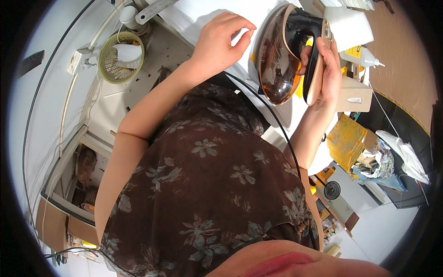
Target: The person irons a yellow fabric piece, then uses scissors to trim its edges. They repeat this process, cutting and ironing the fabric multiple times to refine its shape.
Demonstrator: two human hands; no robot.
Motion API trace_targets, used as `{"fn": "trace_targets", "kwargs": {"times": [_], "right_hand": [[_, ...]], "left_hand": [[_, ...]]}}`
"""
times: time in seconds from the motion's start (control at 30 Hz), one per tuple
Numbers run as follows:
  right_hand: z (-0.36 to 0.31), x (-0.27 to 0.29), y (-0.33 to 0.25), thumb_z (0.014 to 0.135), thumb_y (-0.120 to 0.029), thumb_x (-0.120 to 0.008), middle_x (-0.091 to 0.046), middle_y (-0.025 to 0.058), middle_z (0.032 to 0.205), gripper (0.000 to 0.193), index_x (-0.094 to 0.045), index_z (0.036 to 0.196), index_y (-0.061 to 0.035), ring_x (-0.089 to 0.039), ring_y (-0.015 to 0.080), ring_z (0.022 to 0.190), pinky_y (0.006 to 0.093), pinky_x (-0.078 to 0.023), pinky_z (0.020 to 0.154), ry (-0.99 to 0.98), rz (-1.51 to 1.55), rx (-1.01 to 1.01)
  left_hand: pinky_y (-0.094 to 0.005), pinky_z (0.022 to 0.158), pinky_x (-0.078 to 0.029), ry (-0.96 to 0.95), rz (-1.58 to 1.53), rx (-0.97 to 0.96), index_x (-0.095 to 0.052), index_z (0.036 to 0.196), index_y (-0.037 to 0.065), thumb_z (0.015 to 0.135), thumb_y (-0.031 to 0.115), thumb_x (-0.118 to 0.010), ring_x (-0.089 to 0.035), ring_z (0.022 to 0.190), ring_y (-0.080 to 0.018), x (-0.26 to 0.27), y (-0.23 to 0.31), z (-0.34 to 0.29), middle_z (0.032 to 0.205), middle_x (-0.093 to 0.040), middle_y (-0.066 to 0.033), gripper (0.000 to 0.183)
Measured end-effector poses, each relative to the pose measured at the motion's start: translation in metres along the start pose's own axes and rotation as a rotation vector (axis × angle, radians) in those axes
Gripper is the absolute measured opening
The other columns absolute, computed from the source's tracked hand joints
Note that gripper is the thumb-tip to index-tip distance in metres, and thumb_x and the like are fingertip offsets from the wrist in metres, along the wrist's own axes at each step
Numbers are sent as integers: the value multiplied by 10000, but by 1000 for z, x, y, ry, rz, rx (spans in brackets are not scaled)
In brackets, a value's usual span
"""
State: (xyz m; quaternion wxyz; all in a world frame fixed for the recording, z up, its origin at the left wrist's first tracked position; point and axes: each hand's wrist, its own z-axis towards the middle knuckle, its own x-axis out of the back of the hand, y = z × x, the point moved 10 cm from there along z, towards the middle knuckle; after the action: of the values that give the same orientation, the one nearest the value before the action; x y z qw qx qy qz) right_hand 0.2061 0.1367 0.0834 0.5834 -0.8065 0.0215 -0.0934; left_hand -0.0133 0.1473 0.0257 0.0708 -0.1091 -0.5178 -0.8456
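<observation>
My right hand point(326, 69) is wrapped round the handle of a clothes iron point(281, 55) at the upper right of centre. The iron has a dark amber see-through body, a black top and a gold-toned trim. To its left, my left hand point(224, 41) is over the white cloth point(194, 18), its fingers bent and the tips of thumb and forefinger close together as in a pinch. Whether anything thin is between those tips I cannot make out. The white cloth spreads under both hands and the iron.
A black cord point(272, 113) runs near the iron and past my right arm. At the left is a green plastic basket point(102, 67) with a white thing in it. Right of the iron stand a white squeeze bottle point(368, 57) and a cardboard box point(355, 94).
</observation>
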Motion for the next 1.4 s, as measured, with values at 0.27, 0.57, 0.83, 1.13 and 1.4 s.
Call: {"fn": "trace_targets", "kwargs": {"times": [0.27,0.57,0.83,1.13,1.4], "right_hand": [[-4,-1,0,994,-279,-649,-591,101,699,320,-513,1143,-31,-588,154,514,233,-503,466,-59,10,35],[-26,-9,6,997,-293,-640,-612,119,714,332,-485,1135,-34,-612,173,507,261,-542,454,77,77,52],[-24,-12,-1,1007,-285,-634,-613,92,708,317,-516,1187,-52,-616,159,515,253,-533,468,30,40,49],[-15,24,8,956,-282,-709,-625,91,718,570,-442,1420,-86,-607,175,533,304,-532,461,21,69,27],[-21,24,4,1005,-297,-634,-617,87,702,292,-527,1139,-60,-601,151,485,255,-538,468,81,45,49]], "left_hand": [[-298,686,-522,29,-28,49,-752,1035,71,915,51,-712,-660,800,-192,0,-3,-1,933,-730,-62,128],[-303,741,-537,36,21,36,-756,1035,63,918,62,-727,-689,850,-197,2,0,-2,933,-730,-66,120],[-281,780,-532,14,-14,73,-758,1023,45,931,46,-718,-683,856,-170,-4,0,2,963,-736,-70,101],[-294,831,-541,1,-76,-38,-710,1148,37,940,34,-688,-711,951,-196,-29,22,7,1041,-754,-84,209],[-477,982,-500,-201,67,-89,-475,1407,29,931,7,-569,-603,1170,-431,-66,17,26,1264,-626,-246,486]]}}
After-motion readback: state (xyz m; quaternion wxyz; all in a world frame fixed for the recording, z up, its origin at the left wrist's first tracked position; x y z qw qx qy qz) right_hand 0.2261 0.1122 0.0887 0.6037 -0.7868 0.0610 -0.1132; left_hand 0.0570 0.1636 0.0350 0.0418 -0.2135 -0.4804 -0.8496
